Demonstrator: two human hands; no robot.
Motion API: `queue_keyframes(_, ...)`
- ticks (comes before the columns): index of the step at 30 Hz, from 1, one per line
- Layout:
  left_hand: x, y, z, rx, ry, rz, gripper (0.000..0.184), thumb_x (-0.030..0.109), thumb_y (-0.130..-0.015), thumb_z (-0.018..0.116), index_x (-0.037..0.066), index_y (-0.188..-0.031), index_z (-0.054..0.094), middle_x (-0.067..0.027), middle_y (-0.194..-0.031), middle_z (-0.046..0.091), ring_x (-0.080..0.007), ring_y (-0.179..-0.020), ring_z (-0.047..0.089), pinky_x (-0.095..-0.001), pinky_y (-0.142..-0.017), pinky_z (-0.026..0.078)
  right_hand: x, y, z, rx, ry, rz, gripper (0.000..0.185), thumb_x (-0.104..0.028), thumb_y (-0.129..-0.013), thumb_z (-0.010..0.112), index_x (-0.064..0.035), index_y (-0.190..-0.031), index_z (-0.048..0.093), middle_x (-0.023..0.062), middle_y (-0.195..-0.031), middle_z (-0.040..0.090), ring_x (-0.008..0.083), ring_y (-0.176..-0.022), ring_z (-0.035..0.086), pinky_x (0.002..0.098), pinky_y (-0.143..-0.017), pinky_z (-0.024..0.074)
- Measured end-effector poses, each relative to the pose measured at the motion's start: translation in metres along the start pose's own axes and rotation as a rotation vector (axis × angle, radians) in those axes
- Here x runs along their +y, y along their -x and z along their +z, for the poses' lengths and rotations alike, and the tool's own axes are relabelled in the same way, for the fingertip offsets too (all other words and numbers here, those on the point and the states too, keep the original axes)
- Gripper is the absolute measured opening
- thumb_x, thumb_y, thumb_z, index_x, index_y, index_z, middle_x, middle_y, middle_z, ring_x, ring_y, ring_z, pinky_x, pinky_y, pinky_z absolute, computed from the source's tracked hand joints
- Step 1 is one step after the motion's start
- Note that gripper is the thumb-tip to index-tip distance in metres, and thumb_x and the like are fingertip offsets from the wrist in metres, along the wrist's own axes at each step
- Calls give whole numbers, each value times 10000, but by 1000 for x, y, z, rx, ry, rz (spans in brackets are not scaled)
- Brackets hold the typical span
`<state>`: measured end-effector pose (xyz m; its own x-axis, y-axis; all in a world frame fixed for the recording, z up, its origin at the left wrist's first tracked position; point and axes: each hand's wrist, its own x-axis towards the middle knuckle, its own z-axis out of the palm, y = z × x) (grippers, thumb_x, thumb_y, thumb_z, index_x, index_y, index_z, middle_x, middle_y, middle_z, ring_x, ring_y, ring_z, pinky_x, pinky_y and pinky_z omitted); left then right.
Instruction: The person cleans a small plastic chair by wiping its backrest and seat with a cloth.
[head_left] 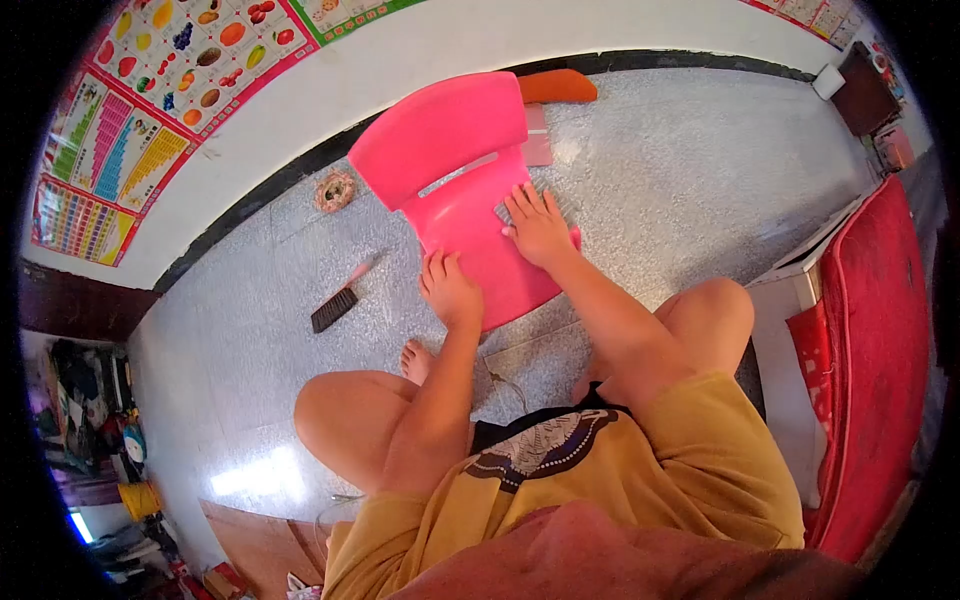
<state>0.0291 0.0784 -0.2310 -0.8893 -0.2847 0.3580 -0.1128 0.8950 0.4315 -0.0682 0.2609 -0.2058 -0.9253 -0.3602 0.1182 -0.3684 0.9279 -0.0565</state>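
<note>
A pink plastic chair (470, 215), with a slot between backrest and seat, is on the floor in front of me. My left hand (452, 292) rests at the left edge of the seat, its fingers stretched over the plastic. Farther up and to the right, my right hand (540, 230) lies flat on the seat with fingers spread. A small greyish patch (503, 213) shows beside its fingers; I cannot make out what it is. To the left of the chair lies a brush (335, 310) with dark bristles.
A roll of tape or twine (334, 190) lies by the wall. Behind the chair are an orange object (560, 87) and a pinkish block (537, 137). A red-covered piece of furniture (880, 350) stands on the right. Picture charts (200, 60) hang on the wall. Brown board (260, 545) lies lower left.
</note>
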Motion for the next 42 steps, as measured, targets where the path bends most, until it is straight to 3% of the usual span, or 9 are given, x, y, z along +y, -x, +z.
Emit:
queue_keyframes(7, -7, 1, 7, 21, 27, 22, 411, 81, -807, 663, 129, -1215, 664, -87, -1411, 574, -329, -1438, 441, -544, -1173, 319, -30, 88, -12, 67, -115, -84, 687, -423, -976, 639, -59, -1537, 480, 131, -1642, 407, 309, -1561, 294, 540, -1273, 174)
queue_keyframes(10, -6, 3, 6, 15, 1, 21, 418, 83, -803, 674, 127, -1218, 662, -90, -1411, 576, -331, -1439, 442, -544, -1174, 320, -49, 116, -13, 91, -165, -107, 708, -461, -972, 616, -50, -1534, 489, 136, -1639, 416, 314, -1547, 315, 544, -1271, 177)
queue_keyframes(22, -6, 2, 6, 13, -30, 29, 417, 73, -818, 650, 123, -1231, 665, -99, -1443, 563, -333, -1450, 431, -560, -1189, 308, -21, 27, 18, 111, -129, -117, 639, -459, -990, 589, -74, -1497, 544, 101, -1616, 464, 285, -1526, 366, 516, -1270, 202)
queue_keyframes(30, -7, 1, 5, 21, -11, 38, 400, 73, -822, 648, 123, -1218, 667, -93, -1447, 562, -328, -1445, 434, -548, -1180, 313, -22, -25, 30, 65, -24, -93, 688, -513, -1020, 515, -72, -1547, 482, 93, -1666, 392, 273, -1565, 290, 529, -1277, 173)
queue_keyframes(33, -3, 0, 2, 67, -46, 57, 354, 68, -845, 612, 126, -1188, 677, -105, -1384, 595, -344, -1391, 486, -520, -1143, 363, -22, -17, 28, 56, -26, -108, 707, -519, -1014, 520, -65, -1555, 468, 103, -1668, 385, 281, -1567, 281, 528, -1279, 167)
queue_keyframes(36, -6, 1, 6, 24, -22, 20, 394, 78, -827, 650, 130, -1217, 670, -87, -1441, 565, -326, -1445, 434, -543, -1179, 308, -27, 9, 22, 45, -61, -155, 720, -513, -1003, 541, -61, -1558, 460, 115, -1662, 392, 292, -1563, 289, 531, -1277, 169)
queue_keyframes(42, -9, 2, 10, 24, 13, 13, 394, 83, -820, 667, 131, -1210, 676, -85, -1440, 569, -328, -1445, 438, -549, -1177, 314, -47, 86, 1, 70, -177, -260, 684, -464, -983, 592, -56, -1525, 501, 134, -1632, 431, 315, -1539, 337, 545, -1267, 190)
